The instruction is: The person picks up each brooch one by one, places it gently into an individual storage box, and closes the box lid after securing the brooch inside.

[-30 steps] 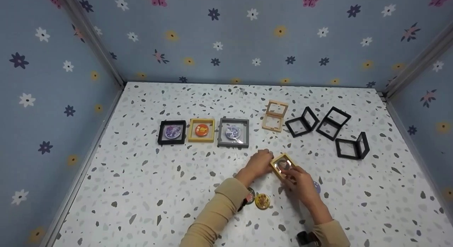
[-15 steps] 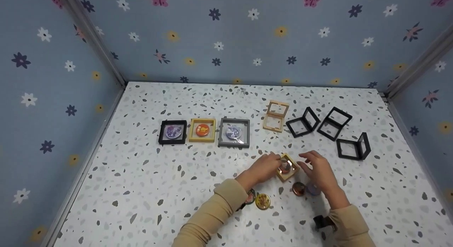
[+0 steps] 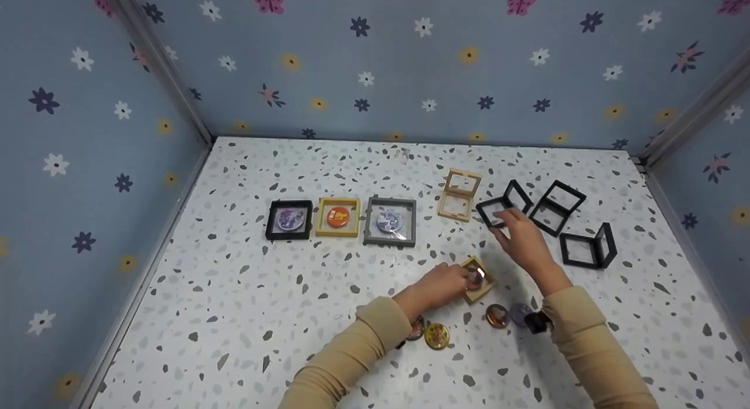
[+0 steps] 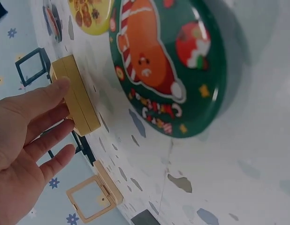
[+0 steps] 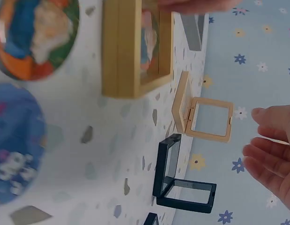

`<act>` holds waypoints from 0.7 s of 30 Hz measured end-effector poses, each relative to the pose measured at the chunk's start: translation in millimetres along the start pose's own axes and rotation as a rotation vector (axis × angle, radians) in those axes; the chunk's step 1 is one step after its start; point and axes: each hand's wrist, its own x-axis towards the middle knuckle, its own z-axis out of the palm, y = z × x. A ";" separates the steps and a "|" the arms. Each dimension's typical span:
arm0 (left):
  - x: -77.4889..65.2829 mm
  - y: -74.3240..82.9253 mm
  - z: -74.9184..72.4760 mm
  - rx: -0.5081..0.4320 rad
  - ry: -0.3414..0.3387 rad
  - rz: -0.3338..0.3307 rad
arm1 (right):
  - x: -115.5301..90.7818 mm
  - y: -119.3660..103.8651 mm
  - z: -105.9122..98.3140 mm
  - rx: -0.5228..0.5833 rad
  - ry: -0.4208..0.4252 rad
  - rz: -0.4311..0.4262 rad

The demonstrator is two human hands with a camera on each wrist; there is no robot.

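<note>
My left hand (image 3: 439, 287) reaches over the small yellow display frame (image 3: 480, 292), its fingers loosely extended and touching its left side. A round badge sits inside that frame, under its clear film. In the left wrist view the thumb (image 4: 63, 85) lies at the frame's edge. My right hand (image 3: 525, 245) hovers by an opened black display frame (image 3: 495, 208), fingers lightly bent with nothing between them. Nearby lie an orange-brown badge (image 3: 497, 316), a blue-purple badge (image 3: 520, 313), a yellow badge (image 3: 437, 337) and a green Christmas badge (image 4: 201, 89), the last partly behind the left arm in the head view.
A row to the left holds a black frame (image 3: 289, 237), a yellow frame (image 3: 338, 233) and a grey frame (image 3: 389, 242), each with a badge inside. An opened beige frame (image 3: 456, 214) and two more opened black frames (image 3: 551, 226) stand at the back right.
My right hand has let go of the yellow frame and moved up and right to the black frames. My left hand has shifted slightly right onto the yellow frame. The orange-brown badge has come into view.
</note>
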 end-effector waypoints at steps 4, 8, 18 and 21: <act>-1.7 -0.9 0.5 0.122 0.010 0.050 | 23.7 3.6 5.1 -0.021 -0.013 0.007; -3.0 -3.1 1.4 0.102 0.044 0.048 | 43.3 5.7 9.7 -0.037 -0.017 0.015; -8.6 -10.2 3.8 -0.021 0.107 0.037 | 71.7 15.3 19.4 -0.084 -0.108 0.134; -11.2 -13.1 4.7 -0.020 0.134 0.047 | 76.7 20.5 23.9 -0.087 -0.134 0.178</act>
